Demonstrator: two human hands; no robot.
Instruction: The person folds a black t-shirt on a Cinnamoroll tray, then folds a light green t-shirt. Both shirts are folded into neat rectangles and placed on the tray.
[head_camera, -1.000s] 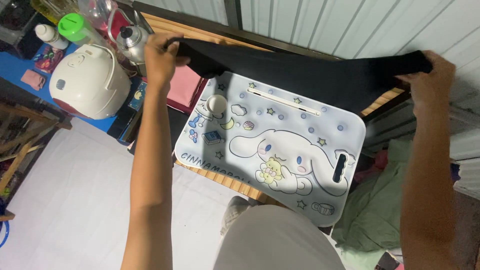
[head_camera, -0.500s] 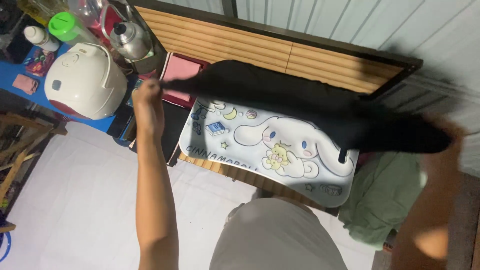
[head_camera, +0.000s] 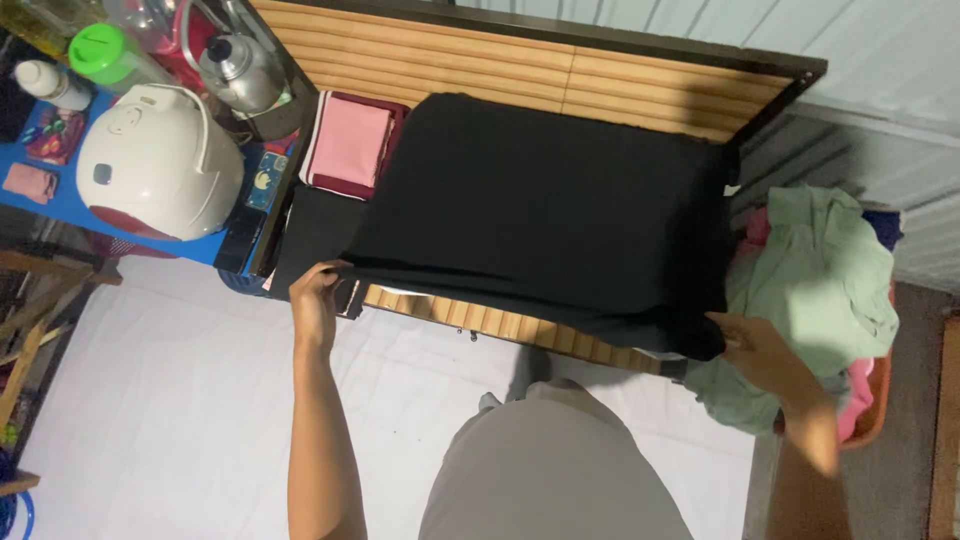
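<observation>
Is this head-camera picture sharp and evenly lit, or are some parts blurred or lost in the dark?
Head view: mostly sharp; the black cloth reads as one dark mass with hardly any folds visible. The left hand is crisp, the right hand slightly soft and shaded. The white rice cooker is brightly lit with a mild sheen. The slatted table edges bow a little, suggesting wide-angle distortion.

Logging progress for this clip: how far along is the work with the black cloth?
Done: the black cloth garment lies spread flat over the slatted wooden table. In hand: the left hand and right hand each pinch a near corner. Left: no fold shows in it yet, and a heap of green and pink clothes waits at the right.
</observation>
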